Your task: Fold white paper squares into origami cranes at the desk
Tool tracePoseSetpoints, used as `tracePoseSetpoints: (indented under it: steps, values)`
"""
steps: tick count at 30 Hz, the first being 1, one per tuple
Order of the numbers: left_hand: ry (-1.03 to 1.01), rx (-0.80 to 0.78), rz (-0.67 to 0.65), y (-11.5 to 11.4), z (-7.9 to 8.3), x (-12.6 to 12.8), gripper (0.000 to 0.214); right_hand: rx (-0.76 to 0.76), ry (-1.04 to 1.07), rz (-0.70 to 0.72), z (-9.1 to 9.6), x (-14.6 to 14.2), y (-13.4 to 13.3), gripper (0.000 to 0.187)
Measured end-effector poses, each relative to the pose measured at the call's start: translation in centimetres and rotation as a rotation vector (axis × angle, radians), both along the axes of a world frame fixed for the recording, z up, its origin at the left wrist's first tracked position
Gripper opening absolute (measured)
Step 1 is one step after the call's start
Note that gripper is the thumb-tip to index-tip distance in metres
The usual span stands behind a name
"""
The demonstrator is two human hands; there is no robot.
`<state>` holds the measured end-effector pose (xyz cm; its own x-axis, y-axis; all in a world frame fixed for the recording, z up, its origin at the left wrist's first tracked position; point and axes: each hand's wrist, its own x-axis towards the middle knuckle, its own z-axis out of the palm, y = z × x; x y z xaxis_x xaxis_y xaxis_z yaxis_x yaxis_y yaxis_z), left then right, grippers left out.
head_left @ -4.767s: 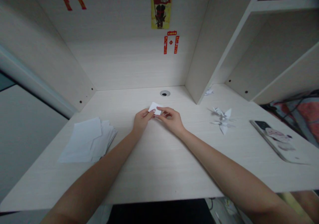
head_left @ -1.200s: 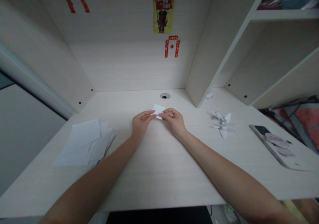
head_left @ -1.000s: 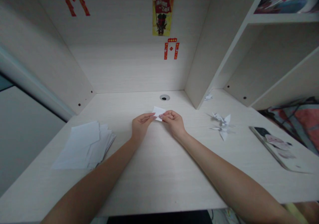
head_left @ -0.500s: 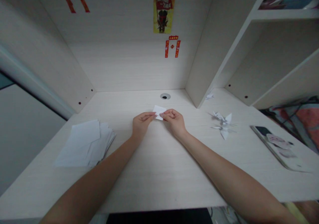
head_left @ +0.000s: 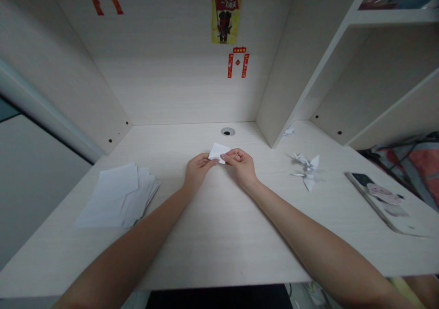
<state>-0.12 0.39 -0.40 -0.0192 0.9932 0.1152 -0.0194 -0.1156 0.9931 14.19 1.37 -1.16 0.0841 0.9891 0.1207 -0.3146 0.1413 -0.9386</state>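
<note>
A small folded piece of white paper (head_left: 218, 150) is held over the middle of the desk, toward its back. My left hand (head_left: 198, 170) pinches the paper's left lower edge between thumb and fingers. On the other side, my right hand (head_left: 241, 166) grips the right corner with thumb and index finger closed. The fingertips hide part of the lower edge, and the exact folds are too small to make out.
At the left lies a stack of white paper sheets (head_left: 118, 194). Several folded paper cranes (head_left: 308, 171) rest on the right, with a phone (head_left: 380, 201) beyond them. A cable hole (head_left: 228, 132) is set in the desk (head_left: 206, 235) near the back panel. An upright divider (head_left: 291, 57) stands right of it.
My left hand has shifted slightly right along the paper's lower edge, uncovering more of its left corner. My right hand keeps its hold. The view has tilted down very slightly.
</note>
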Motion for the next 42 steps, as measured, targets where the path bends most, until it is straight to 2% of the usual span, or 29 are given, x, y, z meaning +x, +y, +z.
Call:
tracePoseSetpoints:
  steps: [3,9,23,37,42]
  values:
    - [0.060,-0.011,-0.012,-0.3,0.3,-0.1,0.025,0.007,-0.029,-0.005,0.0,0.1,0.0,0.029]
    - [0.100,-0.025,0.022,-0.7,1.1,0.0,0.026,0.033,-0.066,0.002,0.0,0.2,-0.1,0.030]
    - [0.146,-0.031,0.024,-0.4,0.3,-0.2,0.040,0.028,-0.017,0.006,-0.3,0.0,0.1,0.029]
    - [0.113,-0.041,-0.015,-0.3,0.3,-0.2,0.032,0.020,-0.022,-0.028,-0.3,0.2,0.2,0.028]
    - [0.087,-0.047,-0.083,-0.4,0.5,-0.2,0.030,0.022,-0.020,-0.056,-0.2,0.4,0.3,0.028]
